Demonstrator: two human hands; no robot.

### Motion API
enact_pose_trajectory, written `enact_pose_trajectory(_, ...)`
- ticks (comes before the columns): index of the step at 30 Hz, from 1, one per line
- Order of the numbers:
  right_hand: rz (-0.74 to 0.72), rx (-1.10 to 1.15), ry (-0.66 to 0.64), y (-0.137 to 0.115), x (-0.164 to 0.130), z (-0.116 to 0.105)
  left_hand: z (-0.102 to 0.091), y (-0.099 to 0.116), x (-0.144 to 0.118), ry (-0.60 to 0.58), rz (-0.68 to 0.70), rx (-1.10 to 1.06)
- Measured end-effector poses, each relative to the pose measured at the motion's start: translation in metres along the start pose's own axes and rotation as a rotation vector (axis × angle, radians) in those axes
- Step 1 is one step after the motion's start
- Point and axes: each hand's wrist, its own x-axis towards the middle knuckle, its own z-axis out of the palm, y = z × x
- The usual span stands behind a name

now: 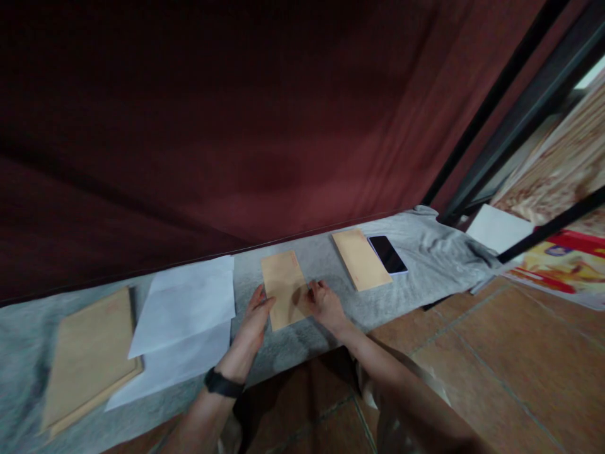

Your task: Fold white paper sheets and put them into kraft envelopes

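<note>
A small tan envelope (283, 284) lies on the grey cloth in front of me, between my two hands. My left hand (258, 313) grips its left edge, thumb on top and fingers along the side. At the right edge, my right hand (326, 304) has its fingers curled in a pinch on the envelope. Farther right rests another tan envelope (362, 258), beside a dark-screened phone (388, 254). White paper sheets (189, 302) overlap each other to the left. Beyond them sits a stack of larger brown envelopes (94, 353).
The grey cloth (435, 252) covers a long narrow surface against a dark red curtain (283, 157). Dark metal bars (496, 101) stand at the right. A colourful printed box or board (567, 261) and a white sheet (501, 227) lie beyond. Tiled floor (520, 353) shows below.
</note>
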Motion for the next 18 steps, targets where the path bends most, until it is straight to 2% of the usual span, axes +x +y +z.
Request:
enact_pose_trajectory(2,0.040,0.054,-0.009,0.001,0.004,0.002,-0.002,-0.002,-0.013,0.069,-0.047,-0.009)
enact_pose_trajectory(4,0.062,0.172,-0.023,0.002,0.009,0.005,-0.003,-0.001,-0.021,0.075,-0.025,-0.015)
enact_pose_trajectory(8,0.049,0.647,-0.121,0.004,0.015,0.006,-0.005,0.005,-0.023,0.023,0.020,-0.119)
enact_pose_trajectory(10,0.067,0.906,-0.201,0.004,0.012,0.003,-0.003,0.008,-0.021,0.036,0.005,-0.169)
enact_pose_trajectory(12,0.110,1.121,-0.303,0.005,0.008,-0.002,0.004,0.011,-0.020,0.047,0.003,-0.223)
enact_pose_trajectory(14,0.149,1.257,-0.345,0.007,0.006,-0.010,0.015,0.013,-0.021,0.017,0.005,-0.264)
enact_pose_trajectory(16,0.183,1.312,-0.274,0.013,0.009,-0.022,0.025,0.014,-0.023,-0.025,0.012,-0.262)
enact_pose_trajectory(18,0.232,1.321,-0.135,0.027,0.016,-0.038,0.028,0.015,-0.023,-0.023,0.037,-0.217)
